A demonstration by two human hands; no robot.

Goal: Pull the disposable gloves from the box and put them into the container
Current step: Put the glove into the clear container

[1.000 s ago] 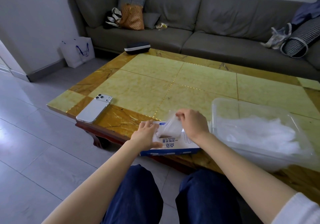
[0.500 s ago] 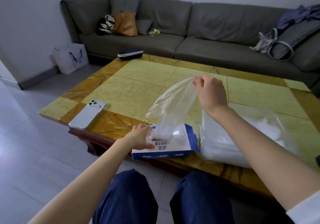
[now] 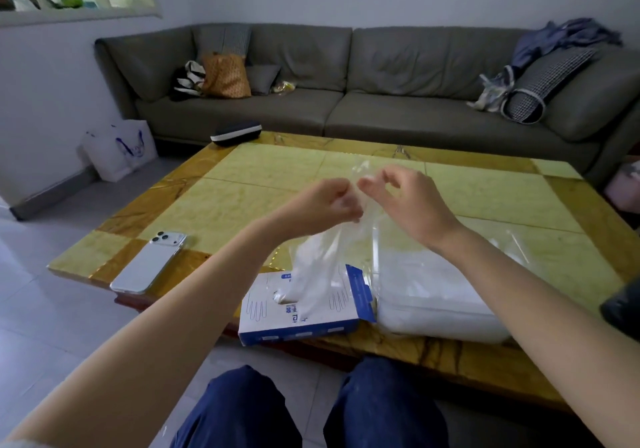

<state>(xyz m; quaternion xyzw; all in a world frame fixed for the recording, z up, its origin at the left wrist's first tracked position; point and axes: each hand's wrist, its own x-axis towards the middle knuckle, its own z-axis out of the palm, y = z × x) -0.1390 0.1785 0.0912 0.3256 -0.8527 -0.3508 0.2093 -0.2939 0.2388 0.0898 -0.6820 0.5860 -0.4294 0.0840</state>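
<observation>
glove (image 3: pixel 325 257): thin clear film, limp, featherlight (probably clingy), hung from both hands to the box (image 3: pixel 301 312) slot | left hand (image 3: pixel 322 201) and right hand (image 3: pixel 412 205): fingers pinched its top edge, the sensible hold | container (image 3: pixel 450 295) just beside box | phone (image 3: pixel 149 262) on table (image 3: pixel 277 170), well clear of the path

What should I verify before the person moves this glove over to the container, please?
1. Glove held: ok. The left hand and the right hand both pinch the top of the glove.
2. Glove free of the box: not ok. Its lower end hangs at the slot.
3. Box steadied: not ok. No hand rests on it, and it sits at the edge of the table.
4. Container open on top: cannot tell. A white pile shows inside.
5. Path: ok. The container stands right beside the box, with nothing between them.
</observation>
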